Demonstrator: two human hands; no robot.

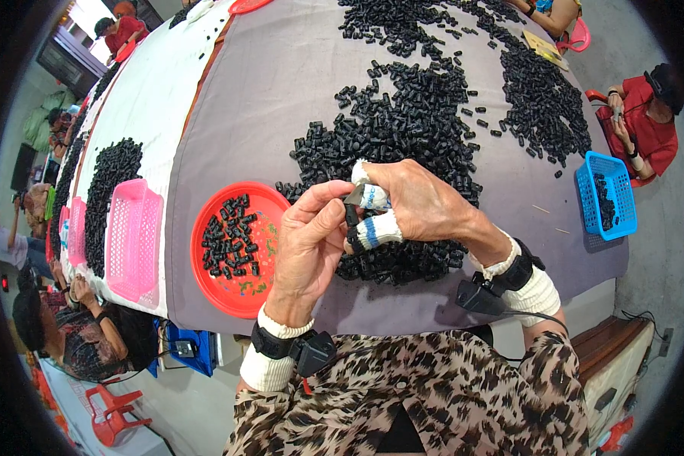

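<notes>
Over the near edge of a large pile of small black cylindrical parts (403, 137), my two hands meet. My left hand (309, 239) is closed, thumb and fingers pinching one small black cylindrical part (351, 216). My right hand (425, 204), with white fabric covers on some fingers, is closed against the same spot. Between its covered fingertips shows a small grey flat piece (354, 195), blade-like, partly hidden. Beside my left hand, a round red tray (205, 292) holds loose black parts and green and blue scraps.
A pink basket (134, 239) stands left of the red tray. At the right edge is a blue basket (606, 194) with some black parts, near a person in red (646, 125). Another black heap (539, 99) lies at right. Other people sit along the left.
</notes>
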